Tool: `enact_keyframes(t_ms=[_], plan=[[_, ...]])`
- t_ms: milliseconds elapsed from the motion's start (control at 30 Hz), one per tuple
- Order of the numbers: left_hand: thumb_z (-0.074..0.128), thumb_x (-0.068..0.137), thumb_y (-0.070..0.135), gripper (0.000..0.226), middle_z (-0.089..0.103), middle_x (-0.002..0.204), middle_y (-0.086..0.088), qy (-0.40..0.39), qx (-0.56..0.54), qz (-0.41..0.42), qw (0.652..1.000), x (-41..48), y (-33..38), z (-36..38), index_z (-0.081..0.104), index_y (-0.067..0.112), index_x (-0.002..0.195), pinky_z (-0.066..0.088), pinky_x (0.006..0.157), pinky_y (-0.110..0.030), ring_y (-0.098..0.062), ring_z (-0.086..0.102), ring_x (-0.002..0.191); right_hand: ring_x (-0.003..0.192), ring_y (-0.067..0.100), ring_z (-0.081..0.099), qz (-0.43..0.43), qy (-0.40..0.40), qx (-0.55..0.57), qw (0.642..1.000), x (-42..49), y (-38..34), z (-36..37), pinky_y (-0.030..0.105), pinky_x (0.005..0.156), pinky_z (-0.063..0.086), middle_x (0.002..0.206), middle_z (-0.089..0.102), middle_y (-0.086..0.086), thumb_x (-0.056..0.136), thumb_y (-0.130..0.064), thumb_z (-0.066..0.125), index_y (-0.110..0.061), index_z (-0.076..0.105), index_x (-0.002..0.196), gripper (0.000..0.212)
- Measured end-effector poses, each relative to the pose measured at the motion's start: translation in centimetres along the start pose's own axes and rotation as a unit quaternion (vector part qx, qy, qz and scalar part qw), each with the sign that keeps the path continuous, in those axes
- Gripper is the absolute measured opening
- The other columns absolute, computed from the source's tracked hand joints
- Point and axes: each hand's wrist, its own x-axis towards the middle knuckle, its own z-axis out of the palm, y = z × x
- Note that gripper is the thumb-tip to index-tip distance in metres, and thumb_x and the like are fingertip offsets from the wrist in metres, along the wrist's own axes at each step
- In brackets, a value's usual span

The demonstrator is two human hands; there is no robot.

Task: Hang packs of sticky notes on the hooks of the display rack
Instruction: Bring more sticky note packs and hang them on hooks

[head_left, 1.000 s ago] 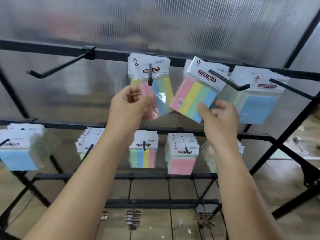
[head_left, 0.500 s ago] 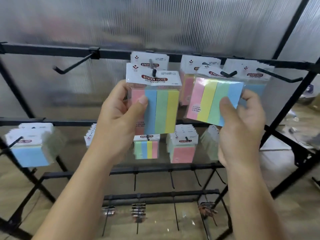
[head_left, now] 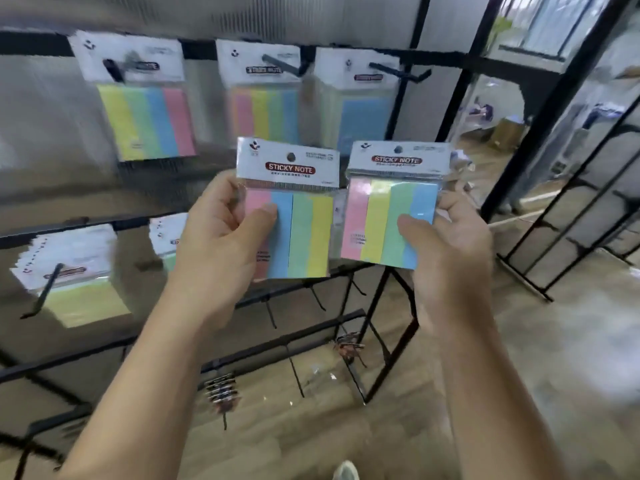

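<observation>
The black metal display rack (head_left: 199, 50) fills the view behind both grips. Up and to the left of the left-hand grip hangs a clear-wrapped yellow, green, blue and pink striped pack (head_left: 145, 123). Straight above that grip hangs a pink-to-blue striped pack (head_left: 265, 112). Above the right-hand grip, a pale blue pack (head_left: 360, 116) hangs on a black wire hook (head_left: 398, 72). Down and to the left of the left grip hangs what seems to be a stack of pale green packs (head_left: 69, 261) (too blurred to count).

The left hand (head_left: 221, 244) pinches a clear-wrapped pack of pink, blue, green and yellow strips (head_left: 298, 233). Its thumb is pressed on the front where pink meets blue, and its fingers are hidden behind. This pack stands upright with its white "STICKY NOTE" header on top.

The right hand (head_left: 446, 247) pinches a clear-wrapped pack of pink, yellow, green and blue strips (head_left: 384, 220). Its thumb lies across the green and blue strips, and its fingertips curl round the right edge. That pack leans slightly.

The two held packs sit just beside each other in front of the rack, below the top row of hung packs.
</observation>
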Motion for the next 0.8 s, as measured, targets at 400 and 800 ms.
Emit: enact_keyframes(t_ms=[400,800], plan=[[0.053,0.091,-0.009,0.036,0.075,0.095,0.004,-0.176,-0.028,-0.193,0.965,-0.8,-8.8,17.4,0.059,0.025,0.103,0.056,0.064,-0.033,-0.017,0.073,0.085,0.067,0.009,0.067,0.1,0.154,-0.081,0.98,0.3,3.0,-18.4,0.02,0.056,0.049,0.072,0.072,-0.008,0.08,-0.001,0.063,-0.016,0.06,0.088,0.017],[0.049,0.089,-0.012,0.035,0.071,0.088,0.003,-0.22,-0.049,-0.242,0.944,1.4,-12.8,40.7,0.056,0.021,0.099,0.049,0.062,-0.032,-0.019,0.064,0.078,0.078,0.02,0.068,0.138,0.238,-0.084,0.958,7.6,2.8,-39.9,0.039,0.072,0.054,0.083,0.072,0.001,0.069,-0.014,0.062,-0.013,0.061,0.097,0.028]])
